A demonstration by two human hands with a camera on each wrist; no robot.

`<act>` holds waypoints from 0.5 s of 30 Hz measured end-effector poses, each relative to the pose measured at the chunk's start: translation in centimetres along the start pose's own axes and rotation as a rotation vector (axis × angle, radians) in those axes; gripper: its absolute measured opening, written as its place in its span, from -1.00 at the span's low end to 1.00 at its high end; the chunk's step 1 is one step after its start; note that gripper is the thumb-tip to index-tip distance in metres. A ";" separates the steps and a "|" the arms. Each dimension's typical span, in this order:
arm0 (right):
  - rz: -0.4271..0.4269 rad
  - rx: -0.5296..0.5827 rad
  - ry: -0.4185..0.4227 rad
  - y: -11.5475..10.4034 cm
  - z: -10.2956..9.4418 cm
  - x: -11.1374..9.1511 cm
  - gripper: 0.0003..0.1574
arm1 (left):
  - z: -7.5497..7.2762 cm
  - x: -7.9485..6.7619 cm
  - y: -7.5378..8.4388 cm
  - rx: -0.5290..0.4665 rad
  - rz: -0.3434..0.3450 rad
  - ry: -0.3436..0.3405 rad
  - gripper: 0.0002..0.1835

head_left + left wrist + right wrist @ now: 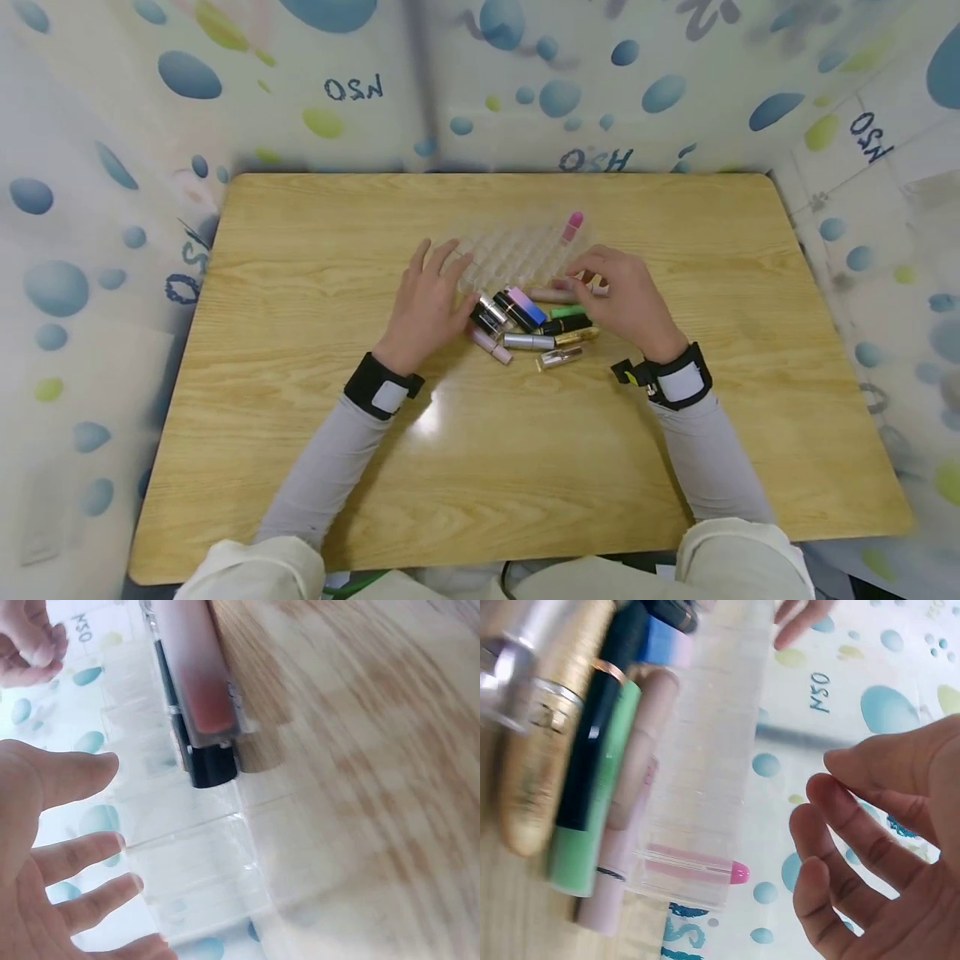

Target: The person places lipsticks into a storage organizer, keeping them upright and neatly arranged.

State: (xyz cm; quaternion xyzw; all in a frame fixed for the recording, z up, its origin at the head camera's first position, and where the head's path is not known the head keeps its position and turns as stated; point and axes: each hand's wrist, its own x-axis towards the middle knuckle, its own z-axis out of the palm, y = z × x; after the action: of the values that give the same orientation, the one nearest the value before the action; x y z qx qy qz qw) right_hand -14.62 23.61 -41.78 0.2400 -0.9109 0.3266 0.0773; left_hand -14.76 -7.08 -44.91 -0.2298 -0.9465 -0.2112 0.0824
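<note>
A clear, many-celled organizer (504,252) stands on the table, with one bright pink lip tube (573,227) upright in its far right corner. My left hand (422,304) is spread at the organizer's left side, fingertips close to its wall; whether they touch it is hard to tell. Just beyond the near right corner is my right hand (885,840), its fingers loosely bent with nothing between them. Before the organizer lie several cosmetic tubes: a green tube (592,851), a gold tube (544,757), a dusty pink tube (643,742) and a blue-and-pink tube (527,306).
A silver tube (528,342), a pale pink tube (491,345) and a clear-and-silver tube (560,359) lie at the near side of the pile. The wooden table (300,250) backs onto a dotted curtain (517,100).
</note>
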 end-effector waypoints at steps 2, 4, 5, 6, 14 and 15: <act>-0.017 -0.010 -0.040 -0.4 0.2 -0.5 -0.90 | -0.3 0.0 0.2 0.009 0.001 0.007 -0.43; -0.020 -0.031 -0.084 -0.7 0.4 -1.1 -0.87 | -0.5 -0.1 0.4 0.006 0.011 0.006 -0.46; -0.017 -0.043 -0.109 -0.8 0.4 -1.5 -0.83 | -0.7 -0.2 0.6 0.006 0.018 0.004 -0.47; -0.015 -0.055 -0.133 -0.9 0.5 -1.8 -0.81 | -0.8 -0.3 0.8 0.000 0.024 0.003 -0.49; 0.005 -0.130 -0.279 -1.6 0.5 -4.2 -0.76 | -1.5 -0.8 2.1 -0.053 0.081 0.003 -0.51; 0.009 -0.133 -0.290 -1.7 0.5 -4.5 -0.76 | -1.5 -0.8 2.2 -0.059 0.087 -0.004 -0.52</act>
State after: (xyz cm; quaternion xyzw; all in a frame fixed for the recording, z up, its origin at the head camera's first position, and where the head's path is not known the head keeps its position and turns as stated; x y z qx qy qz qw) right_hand -9.89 23.88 -42.56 0.2750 -0.9332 0.2278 -0.0410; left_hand -12.88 -6.30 -42.96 -0.2737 -0.9291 -0.2345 0.0827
